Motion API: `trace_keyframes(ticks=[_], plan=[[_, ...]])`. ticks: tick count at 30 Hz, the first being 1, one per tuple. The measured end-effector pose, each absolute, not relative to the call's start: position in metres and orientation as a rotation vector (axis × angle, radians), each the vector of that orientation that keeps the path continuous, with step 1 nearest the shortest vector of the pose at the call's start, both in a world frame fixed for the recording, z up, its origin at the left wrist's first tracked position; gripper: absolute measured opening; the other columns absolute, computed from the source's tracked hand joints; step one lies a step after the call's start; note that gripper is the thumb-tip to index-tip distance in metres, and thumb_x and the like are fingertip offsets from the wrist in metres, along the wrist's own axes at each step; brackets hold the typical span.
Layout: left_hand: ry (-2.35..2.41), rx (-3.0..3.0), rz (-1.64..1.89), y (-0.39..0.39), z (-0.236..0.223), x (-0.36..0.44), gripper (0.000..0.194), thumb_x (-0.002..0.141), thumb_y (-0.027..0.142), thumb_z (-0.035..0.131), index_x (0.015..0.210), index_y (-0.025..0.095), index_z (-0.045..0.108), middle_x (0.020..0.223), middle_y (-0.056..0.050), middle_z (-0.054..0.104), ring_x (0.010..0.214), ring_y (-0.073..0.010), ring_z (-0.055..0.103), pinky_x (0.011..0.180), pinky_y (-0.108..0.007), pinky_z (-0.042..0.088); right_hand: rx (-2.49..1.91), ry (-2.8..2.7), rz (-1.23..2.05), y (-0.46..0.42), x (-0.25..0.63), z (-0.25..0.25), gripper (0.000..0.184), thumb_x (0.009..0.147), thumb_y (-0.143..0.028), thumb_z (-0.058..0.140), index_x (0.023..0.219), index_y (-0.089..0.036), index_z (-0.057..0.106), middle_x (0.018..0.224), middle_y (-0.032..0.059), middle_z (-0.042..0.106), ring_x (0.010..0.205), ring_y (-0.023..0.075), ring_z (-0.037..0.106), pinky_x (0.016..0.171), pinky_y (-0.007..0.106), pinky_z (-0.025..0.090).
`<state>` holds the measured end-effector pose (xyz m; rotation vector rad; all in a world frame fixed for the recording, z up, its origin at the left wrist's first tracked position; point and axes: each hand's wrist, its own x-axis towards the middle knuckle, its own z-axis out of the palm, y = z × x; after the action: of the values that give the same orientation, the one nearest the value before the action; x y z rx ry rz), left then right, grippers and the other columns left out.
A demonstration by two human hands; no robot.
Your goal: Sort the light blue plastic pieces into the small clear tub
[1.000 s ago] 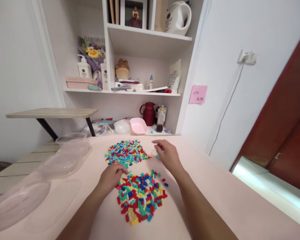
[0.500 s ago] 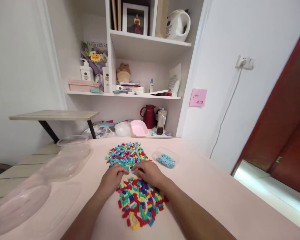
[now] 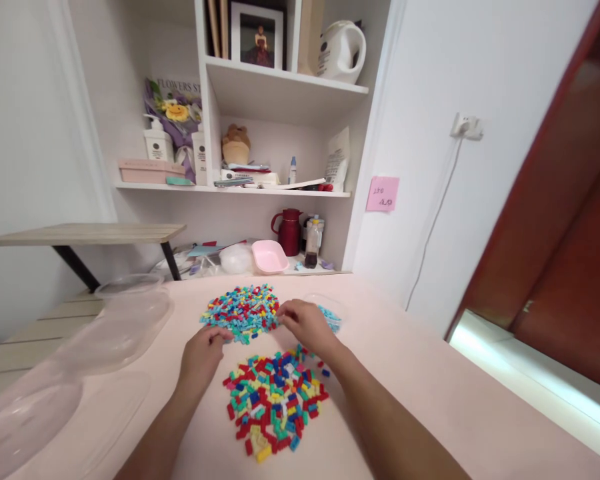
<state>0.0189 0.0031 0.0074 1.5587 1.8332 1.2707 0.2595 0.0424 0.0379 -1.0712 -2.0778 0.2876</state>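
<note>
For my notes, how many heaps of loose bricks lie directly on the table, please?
2: the farther heap, toward the back of the table, and the nearer heap, in the foreground. No other heap shows, though the right hand could hide something small.

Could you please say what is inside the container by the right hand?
Light blue pieces show inside the container; the right hand covers its near left part, hiding anything there.

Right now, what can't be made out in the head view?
Head: whether the right hand holds anything; too small to tell.
Head: whether the left hand does; its curl hides it.
Head: part of the clear box and its blue blocks, behind the right hand.
Head: left end of the lower-left clear container, cut by the edge.
Head: lower writing on the pink note, too small.
</note>
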Motion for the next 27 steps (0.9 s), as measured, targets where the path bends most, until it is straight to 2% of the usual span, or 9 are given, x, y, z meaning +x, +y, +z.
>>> trace_keyframes(ticks=[6, 12, 20, 27], plan=[[1.821, 1.534, 1.270, 0.008, 0.005, 0.017, 0.025, 0.068, 0.028, 0.048, 0.077, 0.021, 0.071, 0.084, -0.001, 0.073, 0.054, -0.0147, 0.059, 0.057, -0.026, 0.045, -1.121, -1.610, 0.214, 0.057, 0.299, 0.050, 0.019, 0.081, -0.032, 0.053, 0.086, -0.021, 0.069, 0.079, 0.0017, 0.065, 0.067, 0.0149, 0.055, 0.065, 0.026, 0.043], [1.849, 1.498, 1.252, 0.008, 0.007, 0.017, 0.026, 0.067, 0.030, 0.048, 0.076, 0.020, 0.070, 0.072, -0.001, 0.072, 0.054, -0.0165, 0.059, 0.056, -0.027, 0.044, -1.132, -1.371, 0.280, 0.056, 0.311, 0.056, 0.024, 0.080, -0.036, 0.052, 0.087, -0.020, 0.069, 0.082, 0.0028, 0.066, 0.072, 0.0169, 0.056, 0.070, 0.029, 0.045], [1.877, 1.490, 1.246, 0.003, 0.015, 0.020, 0.026, 0.068, 0.030, 0.048, 0.076, 0.020, 0.071, 0.058, 0.000, 0.066, 0.054, -0.0182, 0.058, 0.056, -0.027, 0.042, -1.209, -1.238, 0.290, 0.058, 0.320, 0.054, 0.026, 0.078, -0.036, 0.052, 0.087, -0.020, 0.070, 0.085, 0.0039, 0.064, 0.073, 0.0174, 0.055, 0.070, 0.030, 0.044], [1.846, 1.441, 1.260, 0.004, 0.013, 0.020, 0.026, 0.068, 0.029, 0.049, 0.078, 0.020, 0.071, 0.062, -0.001, 0.067, 0.054, -0.0175, 0.058, 0.053, -0.026, 0.041, -1.208, -1.218, 0.226, 0.060, 0.320, 0.052, 0.031, 0.079, -0.033, 0.048, 0.099, -0.021, 0.067, 0.088, 0.0039, 0.060, 0.073, 0.0170, 0.055, 0.071, 0.031, 0.044]])
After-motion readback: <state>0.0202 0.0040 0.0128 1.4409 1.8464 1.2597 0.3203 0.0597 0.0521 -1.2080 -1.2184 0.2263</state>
